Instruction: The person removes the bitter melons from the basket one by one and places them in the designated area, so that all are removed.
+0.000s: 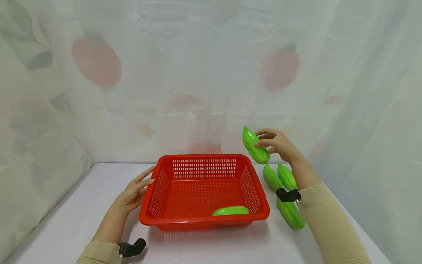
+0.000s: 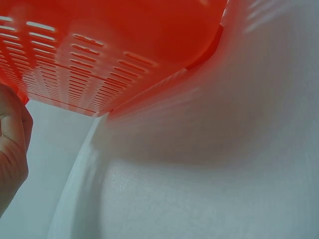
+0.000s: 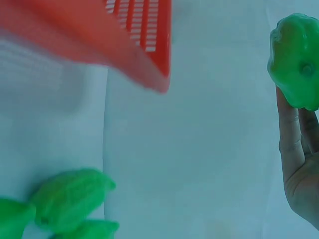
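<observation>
Raised beyond the basket's right side, my right hand (image 1: 276,143) pinches a light green bitter melon (image 1: 254,146) between thumb and fingers. The right wrist view shows the melon's rounded end (image 3: 298,62) above the fingers. A red plastic basket (image 1: 204,220) with slotted walls stands in the middle of the table. My left hand (image 1: 133,192) grips its left rim, thumb and forefinger at the edge, the other fingers partly hidden. Inside the basket, one bitter melon (image 1: 230,210) lies at the near right, partly behind the front rim.
To the right of the basket, more bitter melons lie on the white table (image 1: 184,249): one toward the back (image 1: 272,177), a second melon (image 1: 286,176) beside it and a third melon (image 1: 291,214) nearer, partly under the right wrist. A pale printed curtain (image 1: 204,91) hangs behind.
</observation>
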Tool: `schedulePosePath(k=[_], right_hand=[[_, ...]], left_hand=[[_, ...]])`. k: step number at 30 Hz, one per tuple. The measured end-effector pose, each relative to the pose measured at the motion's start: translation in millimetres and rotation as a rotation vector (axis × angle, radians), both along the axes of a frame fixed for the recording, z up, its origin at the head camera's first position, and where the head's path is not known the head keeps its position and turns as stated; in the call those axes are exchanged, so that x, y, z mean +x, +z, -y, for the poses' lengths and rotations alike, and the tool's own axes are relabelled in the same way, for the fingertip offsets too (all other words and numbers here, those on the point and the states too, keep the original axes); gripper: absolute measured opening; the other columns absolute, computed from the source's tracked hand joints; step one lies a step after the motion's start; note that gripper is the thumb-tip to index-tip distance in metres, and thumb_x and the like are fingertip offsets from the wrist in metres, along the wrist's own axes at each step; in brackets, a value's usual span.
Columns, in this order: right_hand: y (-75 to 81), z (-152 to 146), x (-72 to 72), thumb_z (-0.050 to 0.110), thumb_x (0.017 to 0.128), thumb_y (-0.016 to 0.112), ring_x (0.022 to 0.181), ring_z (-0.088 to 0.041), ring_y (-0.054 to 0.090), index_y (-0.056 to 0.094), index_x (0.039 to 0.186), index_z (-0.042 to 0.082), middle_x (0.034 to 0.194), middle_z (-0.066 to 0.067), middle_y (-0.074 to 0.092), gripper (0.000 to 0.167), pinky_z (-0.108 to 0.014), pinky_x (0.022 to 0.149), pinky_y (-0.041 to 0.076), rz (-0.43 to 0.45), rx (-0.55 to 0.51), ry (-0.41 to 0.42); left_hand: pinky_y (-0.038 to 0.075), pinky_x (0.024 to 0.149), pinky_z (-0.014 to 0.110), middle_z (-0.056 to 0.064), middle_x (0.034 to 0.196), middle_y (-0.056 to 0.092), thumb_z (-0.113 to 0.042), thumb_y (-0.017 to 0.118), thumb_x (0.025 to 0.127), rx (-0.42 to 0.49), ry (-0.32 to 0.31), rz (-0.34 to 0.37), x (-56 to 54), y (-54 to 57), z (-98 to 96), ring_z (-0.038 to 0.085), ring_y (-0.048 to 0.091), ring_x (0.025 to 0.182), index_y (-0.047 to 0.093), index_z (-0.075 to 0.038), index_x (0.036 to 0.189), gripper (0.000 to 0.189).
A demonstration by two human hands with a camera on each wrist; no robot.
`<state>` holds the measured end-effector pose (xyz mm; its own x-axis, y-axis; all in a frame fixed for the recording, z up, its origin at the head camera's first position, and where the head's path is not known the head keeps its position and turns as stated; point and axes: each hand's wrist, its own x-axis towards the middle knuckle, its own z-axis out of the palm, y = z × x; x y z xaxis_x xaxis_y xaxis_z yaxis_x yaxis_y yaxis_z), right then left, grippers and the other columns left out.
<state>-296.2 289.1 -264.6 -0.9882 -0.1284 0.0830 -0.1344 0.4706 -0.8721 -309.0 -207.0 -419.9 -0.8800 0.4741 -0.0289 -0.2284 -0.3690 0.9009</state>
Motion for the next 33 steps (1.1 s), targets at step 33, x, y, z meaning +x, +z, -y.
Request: schedulePosePath(k=[33], right_hand=[[-48.3, -113.6, 67.4, 0.033, 0.095, 0.062, 0.104, -0.017, 0.061, 0.048, 0.128, 0.005, 0.138, -0.027, 0.051, 0.045, -0.046, 0.083, 0.056, 0.137, 0.197, -0.054]], left_hand=[[0.062, 0.077, 0.030, -0.005, 0.111, 0.071, -0.010, 0.044, 0.104, -0.007, 0.015, 0.003, -1.3, -2.7, 3.1, 0.011, 0.073, 0.090, 0.016, -0.025, 0.159, 0.063]])
